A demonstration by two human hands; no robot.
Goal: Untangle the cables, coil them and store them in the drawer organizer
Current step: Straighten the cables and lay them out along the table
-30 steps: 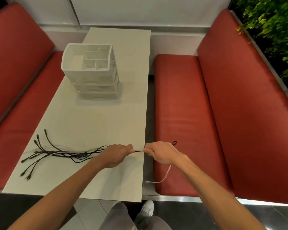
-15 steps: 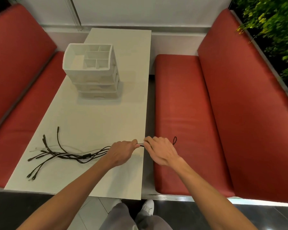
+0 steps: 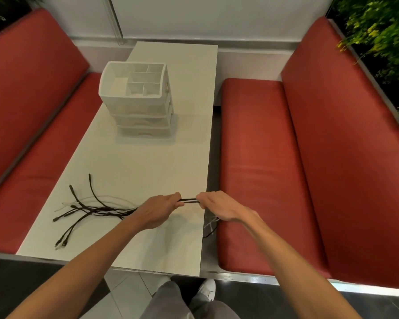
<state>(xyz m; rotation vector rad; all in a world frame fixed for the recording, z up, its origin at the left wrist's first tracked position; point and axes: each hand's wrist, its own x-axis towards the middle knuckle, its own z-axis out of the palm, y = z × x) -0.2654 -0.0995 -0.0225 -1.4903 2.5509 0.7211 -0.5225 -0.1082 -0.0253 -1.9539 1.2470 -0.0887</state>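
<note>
A bundle of black and white cables (image 3: 95, 210) fans out over the near left of the white table (image 3: 148, 162). My left hand (image 3: 158, 209) grips the bundle where its strands gather. My right hand (image 3: 219, 207) grips the same bundle a little to the right, near the table's right edge. A short straight stretch of cable (image 3: 189, 200) shows between the two fists. Loose cable ends (image 3: 211, 225) hang below my right hand over the gap beside the table. The white drawer organizer (image 3: 136, 100), with open compartments on top, stands farther back on the table.
Red padded benches flank the table, one on the left (image 3: 32, 111) and one on the right (image 3: 286, 169). Green plants (image 3: 378, 31) fill the far right corner. My legs and shoes (image 3: 205, 291) show below the table's near edge.
Both hands and the bundle have shifted slightly. The black loop that stuck up beyond my right hand is gone from view, and loose ends now hang below that hand.
</note>
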